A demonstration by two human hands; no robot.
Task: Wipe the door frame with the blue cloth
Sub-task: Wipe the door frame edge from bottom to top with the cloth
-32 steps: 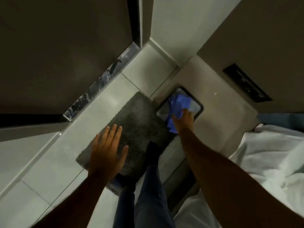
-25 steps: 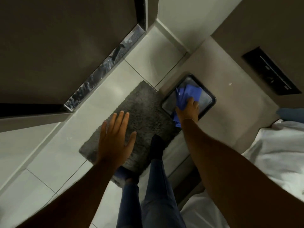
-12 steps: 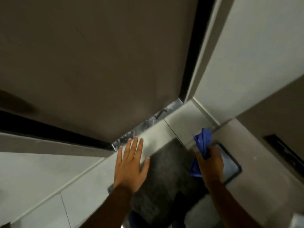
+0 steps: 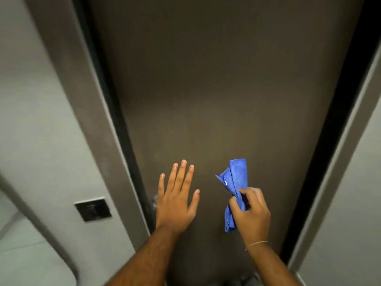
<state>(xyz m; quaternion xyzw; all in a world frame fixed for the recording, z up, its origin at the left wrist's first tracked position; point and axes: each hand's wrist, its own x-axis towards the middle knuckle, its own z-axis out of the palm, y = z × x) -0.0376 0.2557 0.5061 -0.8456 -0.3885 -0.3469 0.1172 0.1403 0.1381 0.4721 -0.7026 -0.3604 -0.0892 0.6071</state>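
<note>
Dark brown and matte, a closed door [image 4: 216,89] fills the middle of the view, with pale grey walls [image 4: 35,120] on either side. The blue cloth [image 4: 235,182] sits low and right of centre in front of the door panel, bunched into a loose upright fold; its upper end stands free above the fingers and its lower end hangs below the palm. The right hand [image 4: 250,213] has it in a pinching grip, thumb and fingers curled around the cloth's middle, and a thin band circles that wrist. Whether the cloth touches the door surface cannot be told. To the left of it, apart from the cloth, the left hand [image 4: 177,197] is held flat with its fingers spread and pointing up, its grip empty, laid against or just in front of the door's lower part. The door frame [image 4: 86,120] runs beside the left hand as a grey-brown strip with a black seam along the door edge; its other side [image 4: 338,141] rises at the right. A small dark square wall plate [image 4: 93,209] is set in the left wall, near the frame.
</note>
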